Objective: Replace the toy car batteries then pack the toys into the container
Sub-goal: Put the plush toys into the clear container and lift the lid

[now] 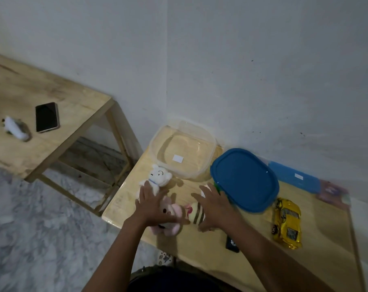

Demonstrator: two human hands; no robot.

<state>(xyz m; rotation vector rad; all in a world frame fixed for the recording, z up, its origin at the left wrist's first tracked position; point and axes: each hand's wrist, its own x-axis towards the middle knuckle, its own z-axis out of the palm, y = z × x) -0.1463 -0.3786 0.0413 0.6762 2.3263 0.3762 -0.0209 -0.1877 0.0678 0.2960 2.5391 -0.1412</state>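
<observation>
A clear plastic container (208, 144) stands open at the table's far corner. Its blue lid (244, 180) lies to the right of it. A white plush (159, 178) lies in front of the container, with a pink plush (172, 216) and a striped cream plush (196, 212) nearer me. My left hand (151, 204) hovers with fingers spread over the white and pink plushes. My right hand (214, 204) is spread over the striped plush, beside a green object (218, 188) under the lid's edge. A shiny yellow toy car (287, 222) lies at the right.
A small black object (231, 243) lies by my right forearm. A blue flat box (292, 178) and a purple packet (332, 191) sit by the wall. A second wooden table (73, 114) at the left holds a phone (46, 117) and a small grey-white toy (16, 128).
</observation>
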